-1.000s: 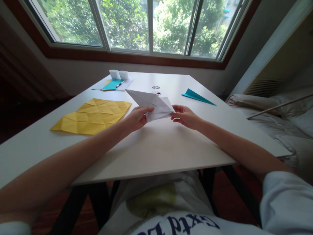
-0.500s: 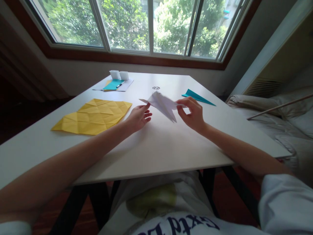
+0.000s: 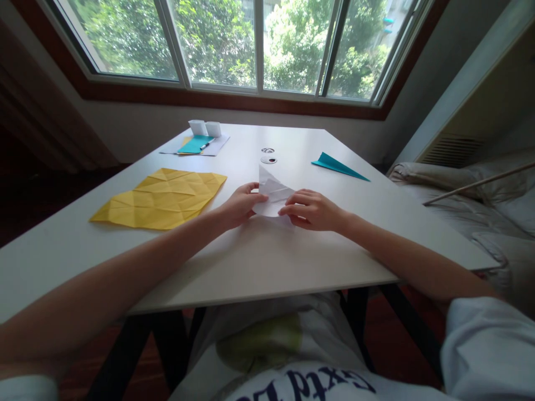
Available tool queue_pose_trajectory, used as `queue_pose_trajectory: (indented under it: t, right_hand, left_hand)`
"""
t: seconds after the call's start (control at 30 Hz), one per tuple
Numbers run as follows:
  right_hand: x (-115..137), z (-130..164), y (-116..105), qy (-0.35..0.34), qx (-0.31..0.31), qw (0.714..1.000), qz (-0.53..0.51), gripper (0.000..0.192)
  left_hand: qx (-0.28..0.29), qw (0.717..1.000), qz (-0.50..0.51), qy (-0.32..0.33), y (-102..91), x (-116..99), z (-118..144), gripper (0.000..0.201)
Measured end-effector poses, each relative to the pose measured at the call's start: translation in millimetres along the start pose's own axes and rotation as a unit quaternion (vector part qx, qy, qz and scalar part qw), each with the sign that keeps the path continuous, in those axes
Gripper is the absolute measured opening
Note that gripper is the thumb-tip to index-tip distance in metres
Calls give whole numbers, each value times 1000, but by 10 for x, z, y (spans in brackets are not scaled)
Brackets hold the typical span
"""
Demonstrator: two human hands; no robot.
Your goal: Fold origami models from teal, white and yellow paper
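**Both hands on a folded white paper at the middle of the table**

The folded white paper (image 3: 271, 196) lies on the white table (image 3: 267, 262), about midway between its left and right edges and a little nearer the front edge than the window side. Its pointed tip aims away from the person. The left hand (image 3: 239, 205) pinches the paper's left side, thumb on top. The right hand (image 3: 311, 210) lies over its right side, fingers flat and close together, pressing it down to the tabletop.

Toward the left edge lies a creased yellow sheet (image 3: 161, 197), spread open. Near the far right edge lies a teal paper dart (image 3: 337, 165). At the far edge, left of centre, a teal sheet (image 3: 195, 144) with a pen (image 3: 206, 145) rests on white paper, two small white boxes (image 3: 204, 128) just behind.
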State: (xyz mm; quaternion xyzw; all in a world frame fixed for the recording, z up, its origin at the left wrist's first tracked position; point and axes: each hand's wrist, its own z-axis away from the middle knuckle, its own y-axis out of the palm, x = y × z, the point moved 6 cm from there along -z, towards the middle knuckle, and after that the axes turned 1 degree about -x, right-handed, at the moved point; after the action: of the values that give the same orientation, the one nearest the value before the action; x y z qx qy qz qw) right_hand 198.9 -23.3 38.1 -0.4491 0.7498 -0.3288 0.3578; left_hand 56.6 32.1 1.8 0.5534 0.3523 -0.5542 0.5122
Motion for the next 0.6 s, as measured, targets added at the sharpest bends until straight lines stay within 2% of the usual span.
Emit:
queue_pose_trajectory:
  t: [0.1, 0.2, 0.3, 0.37, 0.43, 0.5, 0.53, 0.6]
  right_hand:
    - [5, -2, 27, 6, 34, 999, -7, 27]
    - [-88, 28, 86, 55, 77, 995, -21, 44]
    - [-214, 92, 163, 102, 112, 987, -52, 47]
    - [-269, 135, 223, 117, 137, 980, -82, 39]
    - [-302, 163, 263, 131, 152, 974, -101, 34]
    - [-319, 172, 277, 145, 157, 972, -101, 32]
    - [-324, 172, 275, 152, 156, 971, -98, 31]
    - [-335, 167, 268, 169, 157, 969, -88, 29]
  left_hand:
    - [-5, 999, -43, 6, -37, 19, -20, 46]
    - [16, 996, -85, 4, -40, 28, -34, 52]
    - [5, 977, -210, 30, -88, 15, -56, 67]
    - [-35, 935, -334, 113, -132, -86, -52, 75]
    - [-53, 867, -448, 213, -116, -213, -9, 70]
    - [-17, 808, -522, 272, -50, -278, 42, 48]
    - [15, 789, -546, 279, -15, -283, 61, 42]
    - [68, 765, -575, 283, 39, -275, 94, 45]
